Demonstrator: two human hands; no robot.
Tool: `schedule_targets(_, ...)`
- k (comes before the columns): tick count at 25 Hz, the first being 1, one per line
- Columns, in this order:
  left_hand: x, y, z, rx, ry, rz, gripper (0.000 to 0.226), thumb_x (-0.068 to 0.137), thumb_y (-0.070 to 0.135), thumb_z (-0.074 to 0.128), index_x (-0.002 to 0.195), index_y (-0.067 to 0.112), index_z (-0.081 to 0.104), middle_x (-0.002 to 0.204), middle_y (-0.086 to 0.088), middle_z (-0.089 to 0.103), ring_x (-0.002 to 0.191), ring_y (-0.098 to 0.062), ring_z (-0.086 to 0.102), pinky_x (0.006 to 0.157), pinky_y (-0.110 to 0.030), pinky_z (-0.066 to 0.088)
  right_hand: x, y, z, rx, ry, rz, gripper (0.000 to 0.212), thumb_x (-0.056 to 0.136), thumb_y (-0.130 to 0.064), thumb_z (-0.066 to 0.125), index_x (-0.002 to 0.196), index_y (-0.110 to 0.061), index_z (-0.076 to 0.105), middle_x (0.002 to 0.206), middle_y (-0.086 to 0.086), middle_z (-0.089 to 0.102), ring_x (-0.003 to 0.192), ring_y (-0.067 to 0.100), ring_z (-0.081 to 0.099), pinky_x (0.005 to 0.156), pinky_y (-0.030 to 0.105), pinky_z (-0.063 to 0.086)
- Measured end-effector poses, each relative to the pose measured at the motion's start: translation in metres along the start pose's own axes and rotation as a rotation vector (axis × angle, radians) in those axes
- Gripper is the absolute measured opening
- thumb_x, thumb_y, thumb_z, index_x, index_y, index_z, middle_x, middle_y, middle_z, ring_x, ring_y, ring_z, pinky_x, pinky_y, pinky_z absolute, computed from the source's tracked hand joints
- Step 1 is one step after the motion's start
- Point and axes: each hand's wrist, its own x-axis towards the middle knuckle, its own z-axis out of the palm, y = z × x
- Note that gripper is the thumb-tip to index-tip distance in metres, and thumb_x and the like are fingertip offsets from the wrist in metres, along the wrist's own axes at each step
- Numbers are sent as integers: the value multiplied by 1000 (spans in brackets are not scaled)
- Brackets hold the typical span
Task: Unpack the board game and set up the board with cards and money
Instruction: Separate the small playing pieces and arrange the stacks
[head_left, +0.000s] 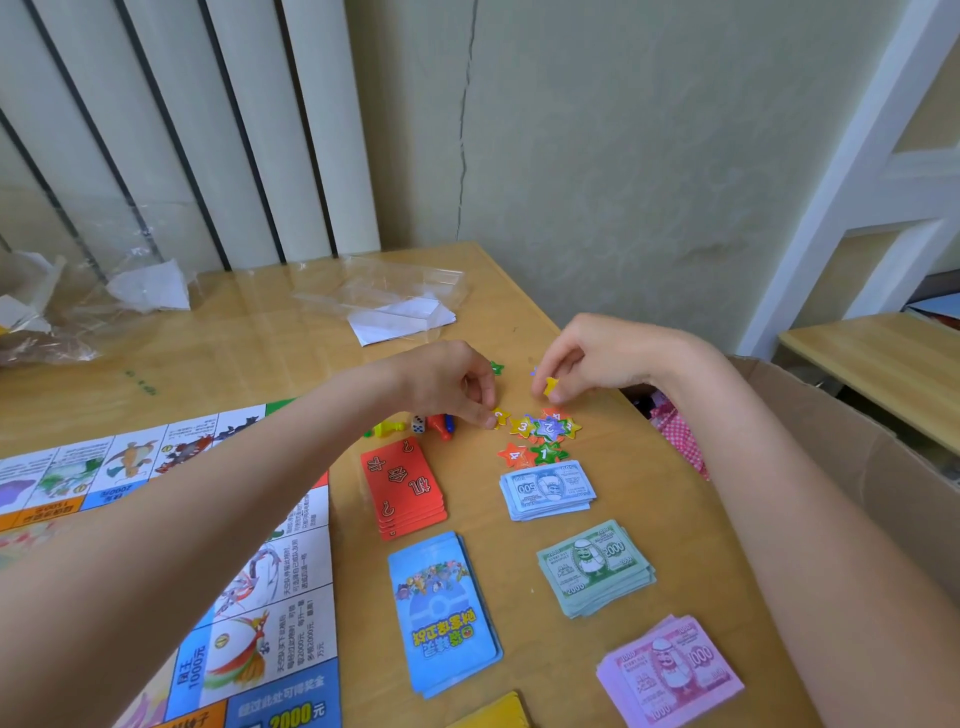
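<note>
The game board (291, 571) lies unfolded at the left of the wooden table (234, 353). Beside it sit a red card stack (402, 486) and a blue card stack (444, 610). Further right lie three money piles: blue 500s (548, 488), green 2000s (595, 566), pink 1000s (670, 670). A heap of numbered star tokens (543, 431) lies beyond the money. My left hand (449, 382) pinches a yellow star (500, 415) at the heap's left edge. My right hand (582, 356) pinches another yellow star (549, 387) just above the table.
A die (418, 423) and coloured pawns (441, 426) sit left of the stars. A lone green star (497, 368) lies behind my left hand. Clear plastic wrap (384, 296) and paper lie at the back. An open cardboard box (831, 441) stands at the right. A yellow stack (493, 714) peeks in at the bottom.
</note>
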Motion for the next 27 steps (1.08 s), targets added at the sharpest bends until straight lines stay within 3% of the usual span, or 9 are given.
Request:
schedule_targets(3, 7, -1, -1, 26, 43, -12, 22, 80, 25, 71, 97, 13, 66, 77, 10, 51, 79, -10, 48, 58, -8, 32, 11, -2, 11, 93, 225, -1, 21, 74, -5, 75, 95, -8, 70, 64, -5, 52, 56, 4, 46, 54, 12, 36)
schedule_targets(7, 18, 3, 1, 47, 110, -22, 23, 82, 23, 69, 102, 12, 66, 89, 4, 55, 84, -11, 49, 61, -15, 35, 19, 0, 28, 0, 196, 31, 22, 72, -13, 78, 92, -12, 69, 66, -8, 51, 58, 3, 46, 50, 8, 34)
schedule_targets(11, 17, 5, 3, -25, 194, -23, 16, 83, 26, 68, 94, 14, 68, 83, 4, 57, 80, -10, 49, 60, -13, 35, 19, 6, 21, 26, 284, 20, 18, 75, -15, 75, 92, -13, 70, 72, -5, 57, 59, -1, 47, 52, 5, 35)
schedule_targets(14, 10, 10, 2, -24, 99, -15, 20, 79, 38, 70, 85, 19, 65, 77, 7, 56, 78, -11, 51, 70, -23, 40, 16, 7, 14, 19, 305, 25, 11, 80, -7, 68, 87, -14, 71, 65, -9, 55, 58, -2, 47, 51, 2, 35)
schedule_targets(16, 8, 12, 5, 67, 3, -13, 23, 77, 41, 71, 84, 22, 62, 81, 7, 55, 85, -13, 52, 80, -28, 43, 13, 7, 11, 13, 251, 29, 9, 80, -6, 68, 84, -12, 72, 63, -11, 56, 56, -1, 48, 55, 9, 38)
schedule_targets(18, 10, 11, 5, 63, -11, -9, 19, 77, 39, 71, 82, 23, 61, 79, 9, 53, 87, -13, 50, 84, -30, 42, 8, 7, 10, -17, 174, 43, 6, 78, -8, 70, 83, -12, 72, 59, -14, 55, 53, -3, 49, 50, 6, 35)
schedule_targets(21, 14, 7, 3, -3, -19, -14, 14, 80, 33, 71, 80, 23, 61, 76, 10, 53, 82, -13, 48, 78, -27, 41, 6, 9, 10, -63, 184, 60, 9, 78, -8, 70, 86, -11, 72, 60, -15, 53, 55, -3, 46, 46, 2, 33)
schedule_targets(24, 16, 7, 3, -7, 13, -22, 13, 82, 29, 69, 89, 18, 65, 72, 12, 50, 78, -12, 46, 63, -16, 35, 8, 9, 12, -97, 198, 47, 13, 80, -7, 68, 92, -12, 72, 64, -11, 52, 62, 2, 47, 52, 6, 34)
schedule_targets(27, 20, 5, 4, 3, 71, -25, 15, 83, 28, 68, 91, 16, 67, 70, 14, 49, 72, -8, 46, 59, -12, 32, 8, 8, 12, -139, 166, 26, 16, 84, -9, 64, 96, -15, 73, 69, -6, 53, 73, 9, 48, 56, 7, 34)
